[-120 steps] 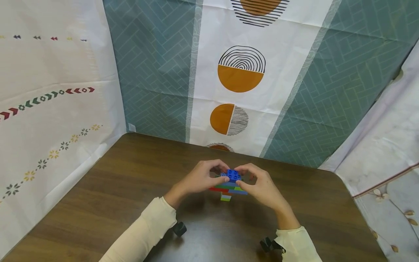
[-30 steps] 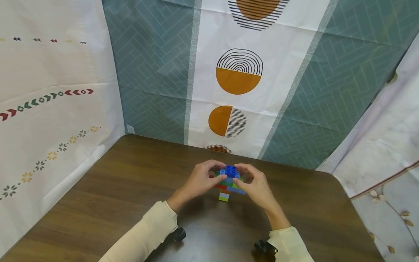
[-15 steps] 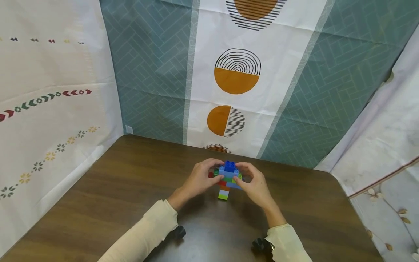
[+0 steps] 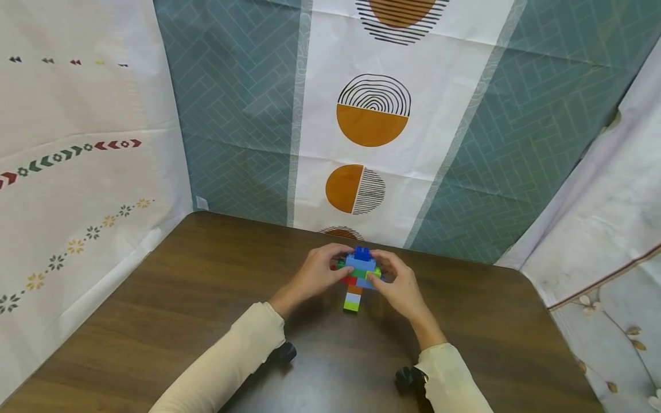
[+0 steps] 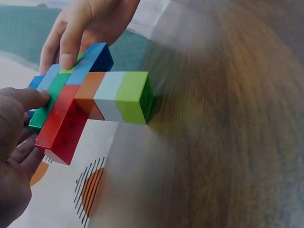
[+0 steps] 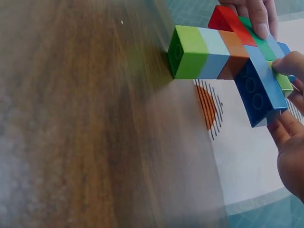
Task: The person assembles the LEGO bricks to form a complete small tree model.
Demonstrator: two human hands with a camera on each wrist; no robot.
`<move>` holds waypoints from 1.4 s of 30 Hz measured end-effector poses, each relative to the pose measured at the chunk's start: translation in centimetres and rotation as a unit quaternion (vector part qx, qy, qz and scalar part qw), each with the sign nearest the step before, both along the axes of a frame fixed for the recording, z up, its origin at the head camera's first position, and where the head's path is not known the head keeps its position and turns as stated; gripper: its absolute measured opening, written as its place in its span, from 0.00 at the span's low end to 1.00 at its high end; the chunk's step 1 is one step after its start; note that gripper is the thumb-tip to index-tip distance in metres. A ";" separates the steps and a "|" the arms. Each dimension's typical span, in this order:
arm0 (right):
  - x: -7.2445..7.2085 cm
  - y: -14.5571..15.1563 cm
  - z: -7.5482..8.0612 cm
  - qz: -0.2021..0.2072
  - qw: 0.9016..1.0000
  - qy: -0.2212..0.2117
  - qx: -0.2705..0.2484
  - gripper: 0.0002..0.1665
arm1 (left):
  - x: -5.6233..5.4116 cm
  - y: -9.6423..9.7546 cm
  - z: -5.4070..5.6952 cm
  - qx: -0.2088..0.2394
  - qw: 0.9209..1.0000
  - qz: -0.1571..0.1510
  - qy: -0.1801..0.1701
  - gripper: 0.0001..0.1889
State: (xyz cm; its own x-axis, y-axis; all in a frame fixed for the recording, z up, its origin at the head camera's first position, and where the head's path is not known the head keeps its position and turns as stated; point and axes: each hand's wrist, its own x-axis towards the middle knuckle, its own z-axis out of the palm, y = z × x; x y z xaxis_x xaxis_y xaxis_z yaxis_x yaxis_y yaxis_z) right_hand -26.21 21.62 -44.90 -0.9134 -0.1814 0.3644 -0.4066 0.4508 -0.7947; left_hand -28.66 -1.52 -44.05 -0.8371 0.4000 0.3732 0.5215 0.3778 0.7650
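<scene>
A tree-shaped stack of toy building bricks (image 4: 360, 265) is held between both hands at the middle of the table. My left hand (image 4: 320, 271) grips its left side, thumb on the green brick (image 5: 55, 97) in the left wrist view. On the other side, my right hand (image 4: 403, 282) grips it, thumb on the small lime brick (image 6: 283, 81). A dark blue brick (image 4: 362, 253) tops the stack. Red (image 5: 61, 121) and blue (image 6: 261, 78) bricks sit below the green layer. The narrow stem is orange, pale blue and lime (image 4: 351, 306); the lime brick's hollow underside shows in both wrist views.
The brown wooden table (image 4: 206, 275) extends around the hands. A patterned curtain (image 4: 242, 126) hangs behind it, with pale cloths (image 4: 93, 172) at the left and right. Black wrist devices (image 4: 284, 353) sit by both cream sleeves (image 4: 229, 358).
The stack has risen slightly in the head view and tipped back, so more of its front and stem shows. Both hands have moved with it, keeping their grip.
</scene>
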 end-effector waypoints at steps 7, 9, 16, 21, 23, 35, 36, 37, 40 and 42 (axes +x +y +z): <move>0.2 -1.0 1.5 0.001 0.999 -0.048 0.003 0.30 | -1.1 0.4 -0.7 -0.010 0.999 0.022 -0.024 0.23; 0.5 -1.2 2.1 0.004 0.998 -0.061 -0.005 0.29 | -1.5 0.5 -0.9 -0.014 0.999 0.026 -0.028 0.23; -0.8 -0.8 0.4 -0.009 0.994 -0.107 -0.031 0.29 | -2.6 0.9 -1.6 -0.046 0.997 0.032 -0.052 0.23; -2.8 0.1 -2.0 -0.016 0.987 -0.155 -0.042 0.30 | -3.4 0.9 -2.0 -0.063 0.993 0.038 -0.089 0.23; -3.2 0.3 -2.3 -0.017 0.983 -0.174 -0.048 0.29 | -3.7 0.9 -2.3 -0.067 0.992 0.038 -0.104 0.24; -4.2 0.2 -3.1 -0.012 0.972 -0.231 -0.050 0.28 | -4.8 1.1 -3.7 -0.068 0.986 0.030 -0.149 0.22; -4.2 0.2 -3.1 -0.009 0.972 -0.232 -0.048 0.28 | -4.9 1.1 -3.8 -0.070 0.986 0.031 -0.150 0.22; -4.2 0.2 -3.1 -0.007 0.971 -0.233 -0.046 0.28 | -4.9 1.1 -3.9 -0.071 0.986 0.031 -0.151 0.22; -4.2 0.2 -3.0 -0.012 0.970 -0.238 -0.040 0.27 | -5.0 1.2 -4.0 -0.075 0.986 0.032 -0.147 0.21; -4.1 0.2 -3.0 -0.016 0.969 -0.242 -0.039 0.27 | -5.0 1.2 -4.0 -0.074 0.986 0.031 -0.145 0.21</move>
